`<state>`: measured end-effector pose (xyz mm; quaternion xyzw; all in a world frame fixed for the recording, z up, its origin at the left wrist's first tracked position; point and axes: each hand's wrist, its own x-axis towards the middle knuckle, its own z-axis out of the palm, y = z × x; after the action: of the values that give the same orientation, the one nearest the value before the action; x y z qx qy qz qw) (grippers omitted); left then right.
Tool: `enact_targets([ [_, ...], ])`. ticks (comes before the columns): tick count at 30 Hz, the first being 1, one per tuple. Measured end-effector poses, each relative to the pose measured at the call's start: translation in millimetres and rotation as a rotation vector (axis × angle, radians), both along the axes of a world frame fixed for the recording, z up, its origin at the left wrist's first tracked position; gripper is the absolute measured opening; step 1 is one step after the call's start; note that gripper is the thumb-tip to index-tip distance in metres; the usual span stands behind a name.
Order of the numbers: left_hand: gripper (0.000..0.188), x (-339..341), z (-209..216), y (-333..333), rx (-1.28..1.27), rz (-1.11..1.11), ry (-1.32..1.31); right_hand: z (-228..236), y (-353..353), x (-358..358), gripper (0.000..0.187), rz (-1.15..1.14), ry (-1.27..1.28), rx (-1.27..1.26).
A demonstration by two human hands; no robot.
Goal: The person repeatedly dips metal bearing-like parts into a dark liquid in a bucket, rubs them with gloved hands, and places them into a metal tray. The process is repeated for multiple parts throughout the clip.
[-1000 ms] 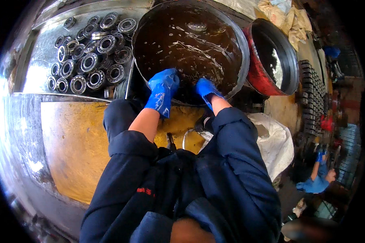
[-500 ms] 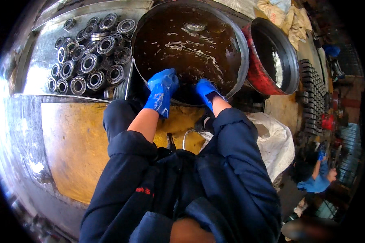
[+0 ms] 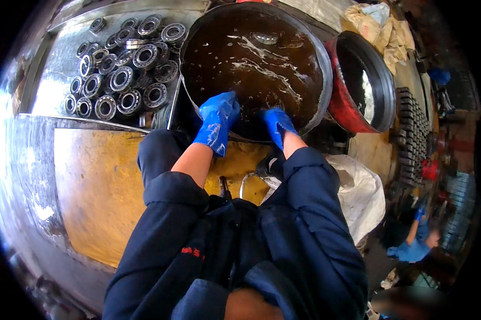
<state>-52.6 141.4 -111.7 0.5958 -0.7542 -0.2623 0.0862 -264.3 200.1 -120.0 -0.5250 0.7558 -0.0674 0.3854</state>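
Both my hands wear blue gloves and reach over the near rim of a large round tub (image 3: pixel 328 80) of dark brown liquid. My left hand (image 3: pixel 220 111) is curled closed at the near left of the tub, and whatever is in its fingers is hidden. Close to its right, my right hand (image 3: pixel 276 124) points down into the liquid. Its fingertips blur into the dark surface, so their grip does not show. Farther back in the tub, a bearing (image 3: pixel 265 38) shows at the surface. Pale streaks of froth lie on the liquid.
A metal tray (image 3: pixel 37 69) left of the tub carries many steel bearings (image 3: pixel 122 78). To the right stands a red drum (image 3: pixel 339 101), with rows of dark metal parts (image 3: pixel 411 133) beyond. A white sack (image 3: pixel 366 192) lies near my right knee. Another person (image 3: pixel 414 242) is at far right.
The whole view has shifted slightly. My right hand has turned at the wrist, its fingers leaning more to the left. My left hand stays closed near the same spot, and the froth streaks have changed shape.
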Motion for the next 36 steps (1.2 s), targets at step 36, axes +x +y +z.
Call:
enact_targets([
  [36, 0.032, -79, 54, 6, -0.058, -0.12, 0.157, -91, -54, -110, 0.054, 0.181, 0.637, 0.309],
])
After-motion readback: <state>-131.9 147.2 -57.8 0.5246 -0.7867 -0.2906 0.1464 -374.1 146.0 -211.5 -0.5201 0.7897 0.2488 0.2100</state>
